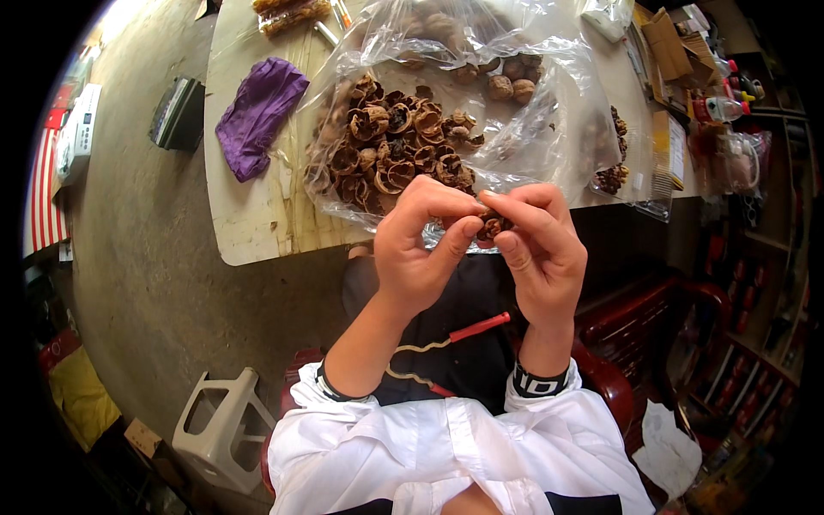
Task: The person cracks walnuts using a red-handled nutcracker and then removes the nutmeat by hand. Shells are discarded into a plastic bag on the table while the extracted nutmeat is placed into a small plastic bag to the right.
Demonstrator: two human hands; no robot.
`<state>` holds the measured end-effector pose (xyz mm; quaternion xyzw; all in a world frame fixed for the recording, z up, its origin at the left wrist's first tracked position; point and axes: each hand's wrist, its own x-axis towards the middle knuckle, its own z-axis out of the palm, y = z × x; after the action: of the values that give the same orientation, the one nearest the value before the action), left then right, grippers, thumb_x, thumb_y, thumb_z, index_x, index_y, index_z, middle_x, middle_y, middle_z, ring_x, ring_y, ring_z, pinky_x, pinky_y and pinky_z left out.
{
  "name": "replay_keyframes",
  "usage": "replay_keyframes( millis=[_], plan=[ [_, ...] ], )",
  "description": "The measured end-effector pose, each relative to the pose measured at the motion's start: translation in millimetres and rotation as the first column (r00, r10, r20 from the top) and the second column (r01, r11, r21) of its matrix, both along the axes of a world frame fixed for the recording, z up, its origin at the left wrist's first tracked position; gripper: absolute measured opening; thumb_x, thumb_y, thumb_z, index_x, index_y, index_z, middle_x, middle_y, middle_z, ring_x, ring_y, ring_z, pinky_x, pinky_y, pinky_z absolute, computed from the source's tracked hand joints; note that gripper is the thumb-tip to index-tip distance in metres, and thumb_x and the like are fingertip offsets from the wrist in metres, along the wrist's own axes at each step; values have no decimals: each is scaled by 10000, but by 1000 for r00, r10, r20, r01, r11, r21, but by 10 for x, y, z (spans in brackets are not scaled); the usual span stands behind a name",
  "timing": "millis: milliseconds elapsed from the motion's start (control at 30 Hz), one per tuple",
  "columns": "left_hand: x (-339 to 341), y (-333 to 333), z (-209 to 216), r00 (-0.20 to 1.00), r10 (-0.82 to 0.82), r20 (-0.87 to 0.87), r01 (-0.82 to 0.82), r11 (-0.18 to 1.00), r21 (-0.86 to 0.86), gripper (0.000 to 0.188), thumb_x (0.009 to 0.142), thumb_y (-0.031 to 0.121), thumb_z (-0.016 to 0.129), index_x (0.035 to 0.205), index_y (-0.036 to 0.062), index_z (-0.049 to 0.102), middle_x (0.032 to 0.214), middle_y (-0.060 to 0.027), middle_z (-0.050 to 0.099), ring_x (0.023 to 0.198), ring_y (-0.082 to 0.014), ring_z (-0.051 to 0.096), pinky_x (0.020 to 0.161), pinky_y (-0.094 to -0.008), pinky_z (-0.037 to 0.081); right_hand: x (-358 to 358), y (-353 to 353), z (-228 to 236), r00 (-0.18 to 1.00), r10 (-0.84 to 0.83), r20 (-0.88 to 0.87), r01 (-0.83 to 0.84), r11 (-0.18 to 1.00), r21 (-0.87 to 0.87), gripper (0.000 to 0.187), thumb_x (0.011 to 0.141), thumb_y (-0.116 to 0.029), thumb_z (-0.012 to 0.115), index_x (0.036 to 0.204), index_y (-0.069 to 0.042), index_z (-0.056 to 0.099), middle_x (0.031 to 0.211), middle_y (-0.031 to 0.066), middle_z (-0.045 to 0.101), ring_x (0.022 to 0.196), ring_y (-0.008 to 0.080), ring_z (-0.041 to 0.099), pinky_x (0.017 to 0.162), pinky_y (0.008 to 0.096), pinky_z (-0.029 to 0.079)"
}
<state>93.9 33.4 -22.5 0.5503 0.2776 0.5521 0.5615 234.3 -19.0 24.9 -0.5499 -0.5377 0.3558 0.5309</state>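
My left hand (415,236) and my right hand (542,244) meet at the table's near edge. Thumbs and fingertips of both pinch a cracked walnut (492,226), its brown, broken inside facing up. Just beyond them, a heap of broken walnut shells (395,142) lies on a clear plastic bag (549,129) spread over the table. Whole walnuts (515,79) sit farther back in the same bag. Across my lap rests a tool with red grips (479,327) and pale, wavy metal arms.
A crumpled purple cloth (260,118) lies at the left of the pale table (236,227). Walnut pieces (614,172) sit at its right. A beige plastic stool (219,429) stands on the floor at lower left; a dark red slatted seat (635,330) is at my right.
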Motion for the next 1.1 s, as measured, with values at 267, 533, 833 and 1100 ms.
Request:
replay_keyframes(
  millis=[267, 533, 833, 1100],
  plan=[
    [52, -78, 54, 995, -58, 83, 70, 986, -151, 104, 864, -32, 603, 966, -20, 613, 914, -84, 637, 824, -119, 646, 727, -248, 539, -57, -11, -29, 969, -77, -235, 74, 997, -20, 299, 835, -30, 730, 1100, 27, 603, 1050, 87, 576, 886, 123, 582, 767, 234, 516],
    [43, -79, 31, 990, -77, 120, 92, 987, -132, 67, 903, 1, 597, 965, -23, 594, 941, -91, 641, 828, -117, 641, 728, -250, 541, -29, 4, 12, 946, -48, -319, 44, 999, -21, 214, 834, 30, 704, 1038, 46, 642, 1070, 117, 587, 943, 151, 620, 801, 243, 534],
    [25, -69, 36, 991, -112, 70, 118, 988, -98, 101, 942, 58, 599, 982, -35, 599, 946, -101, 648, 824, -148, 660, 719, -256, 548, -6, -21, -18, 970, -29, -241, 34, 999, 14, 220, 837, 22, 704, 1047, 60, 654, 1085, 132, 596, 956, 164, 626, 818, 252, 539],
    [81, -73, 7, 985, -170, 15, 170, 982, -84, 158, 904, -14, 604, 1056, -23, 563, 1039, -131, 617, 894, -193, 652, 790, -304, 551, 19, -42, -54, 858, -199, -473, 121, 974, -190, 225, 867, -31, 697, 1071, 52, 648, 1109, 138, 615, 964, 153, 616, 839, 258, 513]
  ],
)
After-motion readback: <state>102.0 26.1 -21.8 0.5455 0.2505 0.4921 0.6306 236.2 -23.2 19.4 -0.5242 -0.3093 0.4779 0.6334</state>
